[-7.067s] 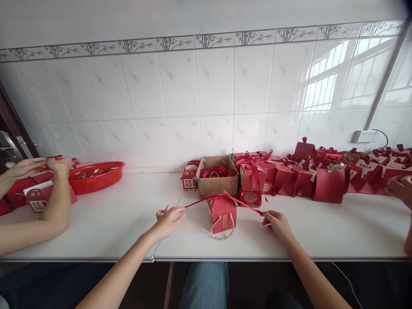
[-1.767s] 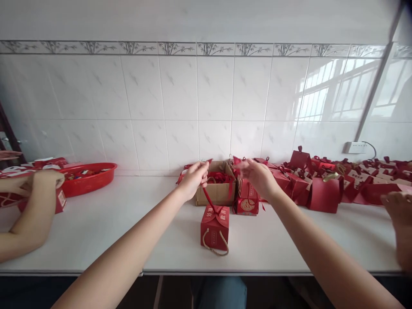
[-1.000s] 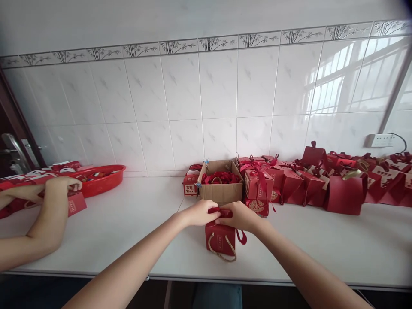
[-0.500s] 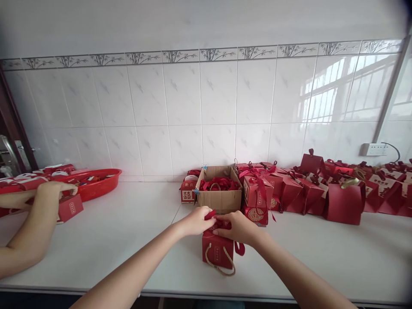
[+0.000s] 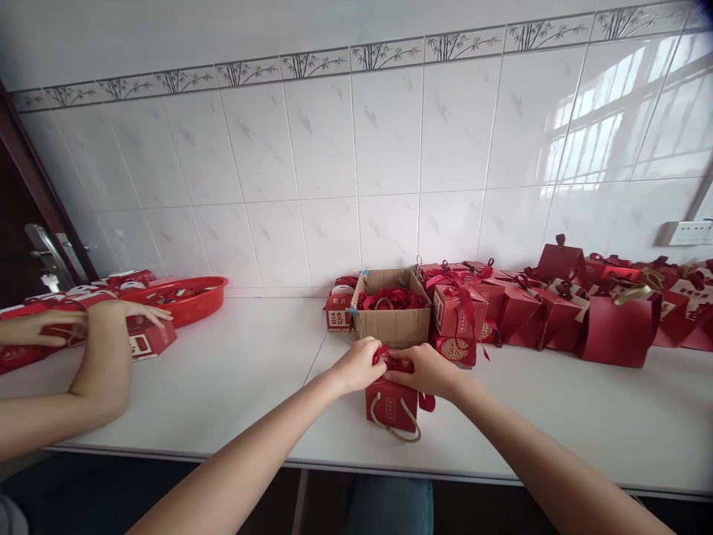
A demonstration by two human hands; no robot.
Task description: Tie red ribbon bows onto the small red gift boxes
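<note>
A small red gift box [image 5: 391, 407] with a twisted rope handle stands upright on the white table, its rope hanging down the near side. At its top, my left hand [image 5: 363, 365] pinches a red ribbon [image 5: 381, 353]. My right hand [image 5: 424, 369] is closed on the ribbon at the box top from the other side, fingertips close to those of my left hand. A ribbon loop [image 5: 426, 402] sticks out at the box's right. The knot area is partly hidden by my fingers.
Behind is a cardboard box [image 5: 393, 328] of red ribbons. Many red gift boxes [image 5: 616, 331] line the right side. At left, another person's hands [image 5: 134, 310] handle a red box [image 5: 159, 336] beside a red basin [image 5: 205, 303].
The view has shifted and tilted. My hands remain at the box top. The other person's red box has turned, and their hand over it has spread its fingers.
</note>
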